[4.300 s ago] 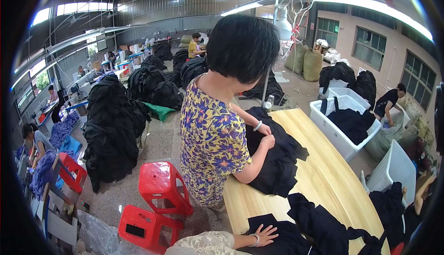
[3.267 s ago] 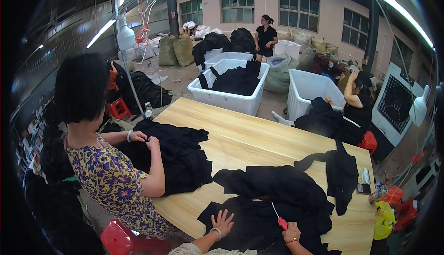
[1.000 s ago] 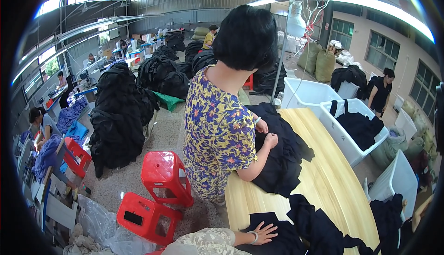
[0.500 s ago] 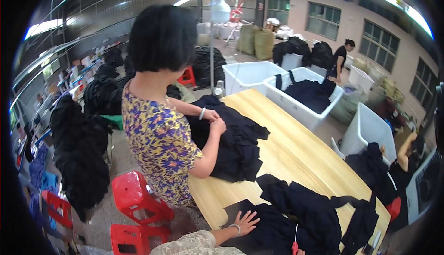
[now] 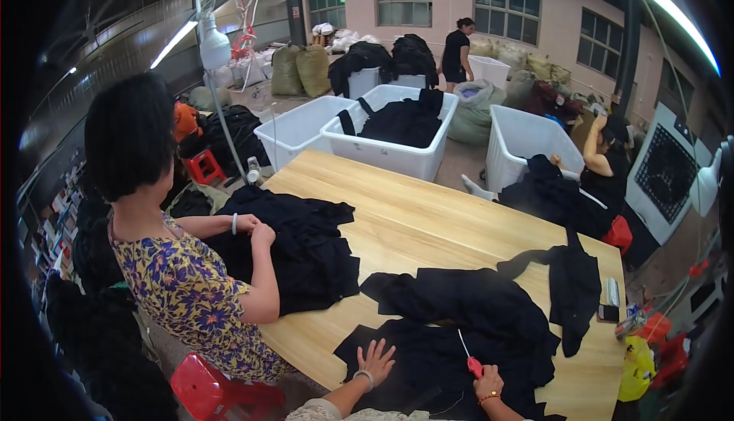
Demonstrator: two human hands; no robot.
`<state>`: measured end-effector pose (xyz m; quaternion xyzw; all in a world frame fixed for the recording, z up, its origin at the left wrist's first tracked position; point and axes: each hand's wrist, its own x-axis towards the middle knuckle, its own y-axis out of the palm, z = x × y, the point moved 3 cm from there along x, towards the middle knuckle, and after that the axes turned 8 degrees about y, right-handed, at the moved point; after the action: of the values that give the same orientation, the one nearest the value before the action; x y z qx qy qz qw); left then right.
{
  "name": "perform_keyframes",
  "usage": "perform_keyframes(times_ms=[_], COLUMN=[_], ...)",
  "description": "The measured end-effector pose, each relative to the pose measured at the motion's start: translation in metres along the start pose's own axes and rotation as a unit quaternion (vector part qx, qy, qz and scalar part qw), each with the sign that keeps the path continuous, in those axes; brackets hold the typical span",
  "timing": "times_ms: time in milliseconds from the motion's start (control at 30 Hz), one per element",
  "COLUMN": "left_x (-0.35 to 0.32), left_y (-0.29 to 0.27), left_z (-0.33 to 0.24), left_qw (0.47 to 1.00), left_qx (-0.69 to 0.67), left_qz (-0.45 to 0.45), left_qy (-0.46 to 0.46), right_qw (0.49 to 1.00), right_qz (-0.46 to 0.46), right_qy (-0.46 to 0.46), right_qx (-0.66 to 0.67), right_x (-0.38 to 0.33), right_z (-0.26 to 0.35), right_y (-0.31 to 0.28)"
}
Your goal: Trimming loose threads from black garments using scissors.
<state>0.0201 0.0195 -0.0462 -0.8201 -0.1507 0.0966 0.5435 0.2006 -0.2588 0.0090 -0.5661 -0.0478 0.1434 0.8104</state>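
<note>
So the person wearing the camera has a big black garment [image 5: 459, 344] spread out at the near edge of the long wooden counter [image 5: 436, 222]. It's dark, matte fabric, pretty rumpled, with folds bunched up through the middle and a sleeve-like strip trailing off to the right toward another loose black piece [image 5: 577, 283]. It looks like more than one layer piled together, hard to say exactly where one ends.

The left hand [image 5: 376, 360] is flat on the cloth, fingers spread, not gripping anything, just pressing it down. There's a pale bracelet at that wrist. The right hand [image 5: 488, 383] is closed around a small red-handled tool [image 5: 468, 354] with a thin light-coloured tip sticking up and to the left over the fabric. Can't tell what kind of tool it is for sure, it's tiny.

At the left side of the counter a co-worker in a yellow and purple floral top [image 5: 191, 291] has both hands on another heap of black clothing [image 5: 306, 245]. Beyond the far end there are white plastic bins [image 5: 390, 146], one loaded with more black garments. A red stool [image 5: 210, 390] sits on the floor under the co-worker.
</note>
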Motion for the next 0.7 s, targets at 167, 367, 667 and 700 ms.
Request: perform_keyframes(times_ms=[167, 367, 667, 700], left_x=[-0.0029, -0.0061, -0.0019, -0.0022], left_y=[-0.0004, -0.0025, -0.0069, -0.0072], left_z=[-0.0003, 0.0031, 0.0017, 0.0025], left_qw=[1.0, 0.999, 0.999, 0.999], left_qx=[-0.013, -0.037, -0.045, -0.045], left_qz=[-0.005, -0.03, -0.002, -0.002], left_qy=[0.004, 0.001, 0.004, -0.002], right_qw=[1.0, 1.0, 1.0, 1.0], right_qz=[0.001, -0.006, 0.004, 0.006], right_qy=[-0.01, -0.026, 0.0, -0.005], right_qx=[0.005, 0.009, 0.008, 0.006], right_x=[-0.0018, -0.0043, -0.0016, -0.0015], right_z=[-0.0003, 0.0041, 0.0032, 0.0047], right_y=[0.0012, 0.001, 0.0023, 0.001])
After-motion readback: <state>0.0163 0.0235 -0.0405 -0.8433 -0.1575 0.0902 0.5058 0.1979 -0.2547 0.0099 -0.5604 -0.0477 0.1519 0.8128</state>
